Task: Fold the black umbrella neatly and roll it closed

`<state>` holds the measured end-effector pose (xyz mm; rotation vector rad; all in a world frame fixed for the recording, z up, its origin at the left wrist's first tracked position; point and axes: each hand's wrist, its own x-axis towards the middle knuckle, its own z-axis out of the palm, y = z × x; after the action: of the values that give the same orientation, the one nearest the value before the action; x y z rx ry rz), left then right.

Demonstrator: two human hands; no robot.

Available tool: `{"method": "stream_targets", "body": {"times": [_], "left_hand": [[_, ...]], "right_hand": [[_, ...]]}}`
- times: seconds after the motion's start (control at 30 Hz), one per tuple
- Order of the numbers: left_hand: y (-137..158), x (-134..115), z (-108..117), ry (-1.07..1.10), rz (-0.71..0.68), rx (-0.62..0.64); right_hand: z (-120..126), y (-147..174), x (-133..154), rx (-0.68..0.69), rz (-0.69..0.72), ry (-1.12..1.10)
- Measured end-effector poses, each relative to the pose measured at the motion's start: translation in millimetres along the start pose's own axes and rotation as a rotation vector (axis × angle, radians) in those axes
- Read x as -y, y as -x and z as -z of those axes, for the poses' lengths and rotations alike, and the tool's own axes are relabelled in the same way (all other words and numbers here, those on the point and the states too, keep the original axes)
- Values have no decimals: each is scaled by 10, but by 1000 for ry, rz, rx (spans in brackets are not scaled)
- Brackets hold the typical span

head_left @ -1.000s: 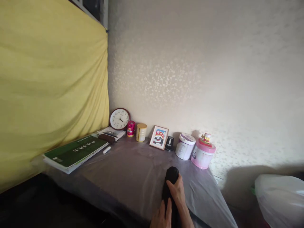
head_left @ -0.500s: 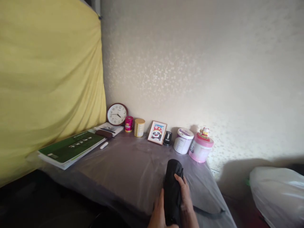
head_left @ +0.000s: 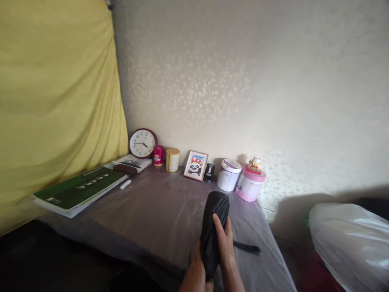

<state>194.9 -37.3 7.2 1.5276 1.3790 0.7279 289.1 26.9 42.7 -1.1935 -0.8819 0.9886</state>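
Observation:
A folded black umbrella (head_left: 213, 227) is held upright and slightly tilted above the front of the grey-covered table (head_left: 158, 211). My right hand (head_left: 225, 247) wraps its right side, fingers on the fabric. My left hand (head_left: 195, 271) grips its lower end at the bottom edge of the view. A thin black strap (head_left: 246, 247) trails from the umbrella to the right, over the table cover.
Along the wall stand a round clock (head_left: 142, 143), a red can (head_left: 158, 155), a gold can (head_left: 172, 159), a framed panda picture (head_left: 195, 165), a white tub (head_left: 229, 174) and a pink tub (head_left: 250, 182). Green books (head_left: 79, 190) lie left. A white plastic bag (head_left: 349, 239) sits right.
Both hands have lifted the umbrella and tilted its top leftward; the strap now hangs out to the right. The view has swung right, shifting everything left in the frame.

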Motion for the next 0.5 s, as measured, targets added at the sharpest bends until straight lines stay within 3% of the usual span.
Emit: {"method": "stream_targets", "body": {"times": [0.1,0.17,0.23,0.33,0.4,0.5], "left_hand": [[-18,-153,80,-310,26,-31],[-35,-289,168,-358,13,-76],[-60,-428,275,-196,-108,-81],[-120,-595,414,318,-67,236],[-174,-652,451,544,-5,431],[-264,-616,391,564,-8,430]], "right_hand": [[-57,-57,27,-70,15,-15],[-66,-128,90,-98,-21,-72],[-45,-205,180,-105,-63,-140],[18,-303,306,-71,-123,-221],[61,-350,348,-11,-134,-255],[108,-402,329,55,-127,-264]]}}
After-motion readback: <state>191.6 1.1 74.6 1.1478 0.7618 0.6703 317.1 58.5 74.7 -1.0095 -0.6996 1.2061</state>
